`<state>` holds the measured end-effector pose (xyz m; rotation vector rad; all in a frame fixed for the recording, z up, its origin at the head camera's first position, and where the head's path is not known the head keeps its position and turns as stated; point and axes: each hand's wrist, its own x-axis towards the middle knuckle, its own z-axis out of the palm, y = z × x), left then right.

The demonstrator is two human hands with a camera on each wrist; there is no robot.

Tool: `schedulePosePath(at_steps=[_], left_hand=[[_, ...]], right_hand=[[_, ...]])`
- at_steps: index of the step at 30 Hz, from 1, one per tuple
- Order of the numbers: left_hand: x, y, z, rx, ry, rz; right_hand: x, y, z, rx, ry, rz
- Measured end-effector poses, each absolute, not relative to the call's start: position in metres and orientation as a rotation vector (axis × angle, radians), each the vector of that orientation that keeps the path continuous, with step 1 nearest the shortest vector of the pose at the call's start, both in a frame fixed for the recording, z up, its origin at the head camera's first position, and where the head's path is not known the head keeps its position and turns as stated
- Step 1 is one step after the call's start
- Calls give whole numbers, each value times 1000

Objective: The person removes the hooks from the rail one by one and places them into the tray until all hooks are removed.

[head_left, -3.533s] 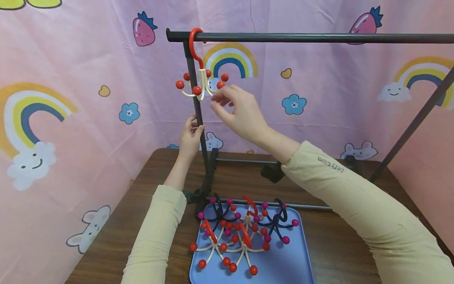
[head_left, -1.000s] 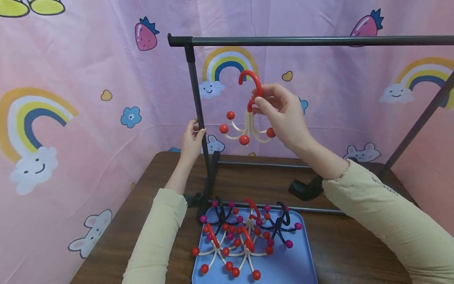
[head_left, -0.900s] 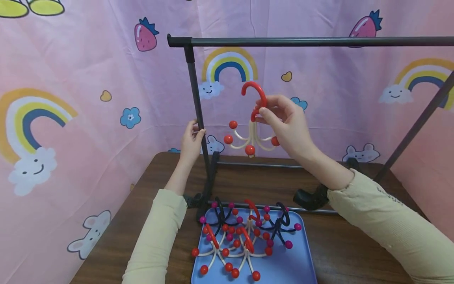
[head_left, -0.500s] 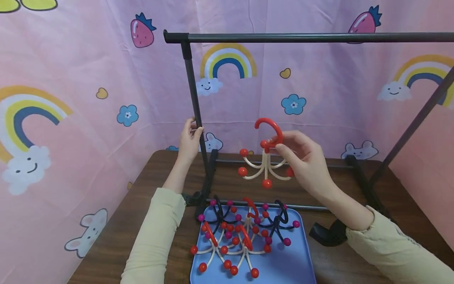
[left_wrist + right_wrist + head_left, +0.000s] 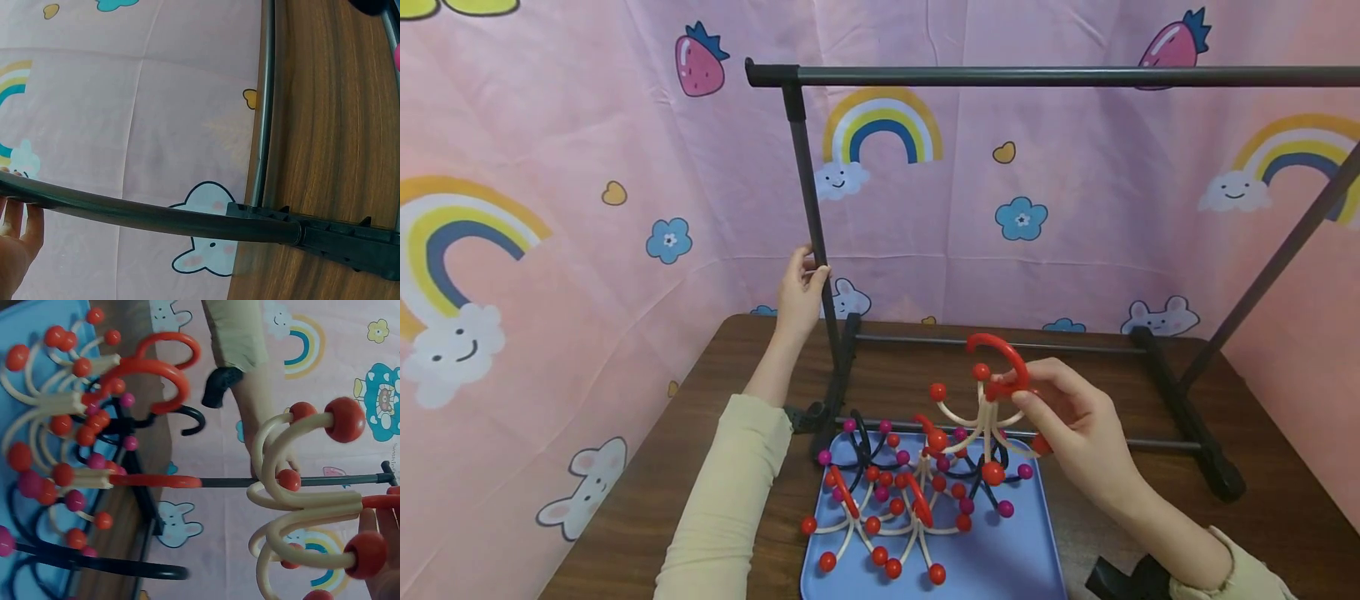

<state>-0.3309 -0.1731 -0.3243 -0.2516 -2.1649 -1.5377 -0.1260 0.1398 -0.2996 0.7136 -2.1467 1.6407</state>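
My right hand pinches the red hook of a claw-shaped hanger with cream curved arms and red ball tips. It hangs upright above the back right of a blue tray. In the right wrist view the hanger fills the foreground, with fingers at its red neck. My left hand grips the rack's black upright post, thumb in front; the left wrist view shows the post crossing. Several similar hangers stand on the tray: cream-and-red ones and black ones with magenta balls.
The black top rail of the rack runs across the back. Its right foot and low crossbars stand on the brown wooden table. A pink printed cloth hangs behind and at the sides.
The hanger was on the rail's left end. My right hand has taken it off by its hook and brought it down and right over the tray. My left hand stays on the post.
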Motion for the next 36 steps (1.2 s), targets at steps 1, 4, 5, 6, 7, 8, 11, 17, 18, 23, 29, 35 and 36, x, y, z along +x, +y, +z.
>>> schedulePosePath(at_steps=[1, 4, 5, 6, 7, 8, 11, 17, 18, 23, 29, 35, 36], left_hand=[[-331, -173, -324, -249, -2168, -1539], [-332, -173, -325, -247, -2177, -1545], [-332, -174, -325, -248, -2180, -1545], [-332, -174, -325, -246, -2181, -1548], [-332, -174, -325, -245, -2183, -1550], [-332, -174, -324, -247, -2183, -1550], [-328, -173, -319, -250, -2183, -1569], [-308, -164, -302, -256, -2186, -1565], [-306, -164, -301, -254, -2188, -1558], [-313, -167, -307, -247, -2185, -1581], [-332, -174, -323, -246, -2175, -1559], [-332, -173, -325, -252, -2165, -1553], [-331, -172, -326, -245, -2169, -1554]], right_hand=[[-123, 141, -303, 726, -2153, 1650], [-116, 146, -313, 746, -2178, 1678], [-114, 147, -317, 747, -2186, 1686], [-111, 148, -321, 748, -2197, 1698], [-108, 149, -325, 750, -2204, 1701], [-106, 150, -329, 741, -2214, 1698], [-99, 153, -340, 755, -2225, 1699], [-92, 156, -362, 800, -2198, 1735], [-91, 156, -366, 801, -2195, 1746], [-88, 158, -384, 746, -2189, 1817], [-85, 156, -409, 624, -2218, 1779], [-85, 155, -428, 690, -2204, 1647], [-84, 155, -430, 667, -2218, 1637]])
